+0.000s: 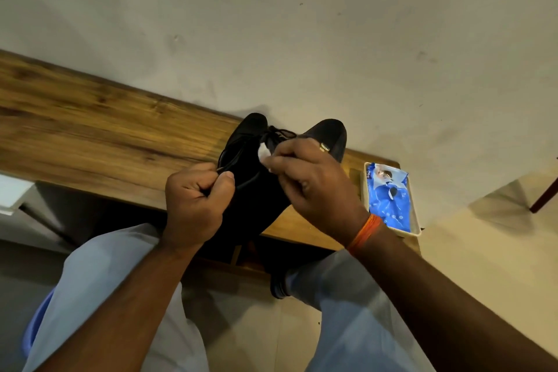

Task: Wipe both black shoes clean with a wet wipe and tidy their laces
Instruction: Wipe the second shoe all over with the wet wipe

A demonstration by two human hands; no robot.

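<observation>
Two black lace-up shoes side by side on the long wood-grain worktop [90, 118], toes pointing away toward the pale wall [302, 24]. Near shoe [250, 190] lies under both hands; second black shoe [330, 133] just beyond, mostly hidden by the right hand. Left hand [196, 202], grip closed, pinches the thin black lace [232, 157] at its free end. The lace runs up and away from that pinch toward the eyelets, roughly along the shoe's long axis. Right hand [308, 178], fingers curled around a small white wet wipe [264, 154], sits nearer the knot area, just beside the lace crossings. Judgement: the left hand has the end, so any pull would go back toward the person. Right of the shoes, a blue wipe packet [388, 199] rests in a shallow white tray [415, 231] at the worktop's end. Light tiled floor [483, 266] beyond.
</observation>
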